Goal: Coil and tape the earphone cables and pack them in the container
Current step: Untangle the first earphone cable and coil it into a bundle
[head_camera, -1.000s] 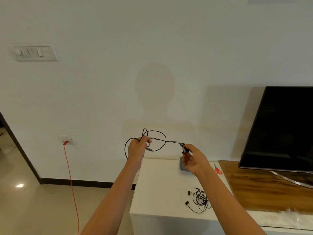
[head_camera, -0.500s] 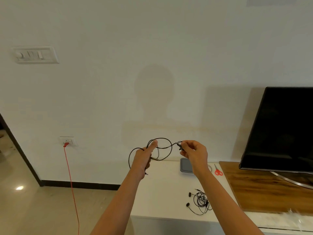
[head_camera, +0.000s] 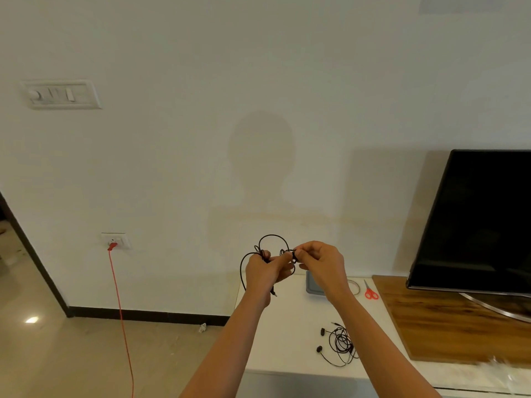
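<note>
A black earphone cable (head_camera: pixel 272 237) is held in the air above the white cabinet's back left corner, looped between both hands. My left hand (head_camera: pixel 263 271) grips several loops, and the plug end hangs below it. My right hand (head_camera: pixel 321 264) pinches the other end of the same cable, close beside the left hand's fingertips. A second black earphone set (head_camera: pixel 339 344) lies loosely coiled on the cabinet top (head_camera: pixel 290 340), near its front edge. A grey container (head_camera: pixel 312 285) sits at the back of the cabinet, partly hidden behind my right wrist.
Red-handled scissors (head_camera: pixel 370 291) and a tape ring (head_camera: pixel 354 286) lie right of the container. A wooden surface (head_camera: pixel 448 326) carries a black TV (head_camera: pixel 482 219) at the right. A red cord (head_camera: pixel 120 311) hangs from a wall socket at the left.
My hands have come together: the right hand moved left toward the left hand, and the cable stretch between them has folded into a tighter bundle of loops.
</note>
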`<state>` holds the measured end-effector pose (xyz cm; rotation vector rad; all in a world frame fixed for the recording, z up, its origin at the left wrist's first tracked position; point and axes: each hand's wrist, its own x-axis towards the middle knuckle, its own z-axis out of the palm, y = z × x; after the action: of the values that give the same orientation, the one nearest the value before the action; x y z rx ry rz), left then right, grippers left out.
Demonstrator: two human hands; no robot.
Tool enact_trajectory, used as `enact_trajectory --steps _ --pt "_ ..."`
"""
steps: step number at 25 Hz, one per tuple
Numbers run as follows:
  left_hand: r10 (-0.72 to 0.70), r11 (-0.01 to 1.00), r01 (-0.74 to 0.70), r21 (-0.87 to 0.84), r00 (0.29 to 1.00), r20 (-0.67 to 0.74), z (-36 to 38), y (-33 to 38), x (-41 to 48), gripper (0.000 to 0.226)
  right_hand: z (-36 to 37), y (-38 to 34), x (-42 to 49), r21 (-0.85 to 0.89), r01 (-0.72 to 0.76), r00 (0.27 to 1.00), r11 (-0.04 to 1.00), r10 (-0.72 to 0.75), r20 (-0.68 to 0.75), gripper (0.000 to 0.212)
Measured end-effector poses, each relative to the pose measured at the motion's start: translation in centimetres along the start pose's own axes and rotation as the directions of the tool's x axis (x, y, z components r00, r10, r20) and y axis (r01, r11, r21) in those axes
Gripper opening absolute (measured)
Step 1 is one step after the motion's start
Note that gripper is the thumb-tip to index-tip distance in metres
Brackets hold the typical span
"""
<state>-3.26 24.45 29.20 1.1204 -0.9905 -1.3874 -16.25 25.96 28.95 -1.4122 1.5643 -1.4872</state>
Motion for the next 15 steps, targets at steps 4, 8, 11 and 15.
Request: enact_trajectory --steps 4,8,11,15 --pt "0.002 1.0 -0.003 -0.013 1.0 -0.026 -0.2 -0.3 0.2 0.036 0.5 0.5 0.0 0.053 -0.056 0.998 0.997 0.054 0.032 0.014" --pt "0.091 0.996 -0.091 -0.005 0.992 -0.085 0.1 -0.7 0.3 0.032 1.6 0.6 -0.8 0.153 -0.104 0.987 0.983 0.121 -0.109 0.008" --pt "0.118 0.993 -0.115 0.036 0.988 -0.104 0.7 -1.0 0.0 0.031 2.3 0.6 -1.2 0.033 -0.07 0.977 0.997 0.075 -0.197 0.011" --pt "0.101 0.995 -0.101 0.002 0.99 -0.103 0.7 -1.0 0.2 0.033 2.1 0.9 -1.2 0.012 -0.085 0.977 0.996 0.086 -0.196 0.011"
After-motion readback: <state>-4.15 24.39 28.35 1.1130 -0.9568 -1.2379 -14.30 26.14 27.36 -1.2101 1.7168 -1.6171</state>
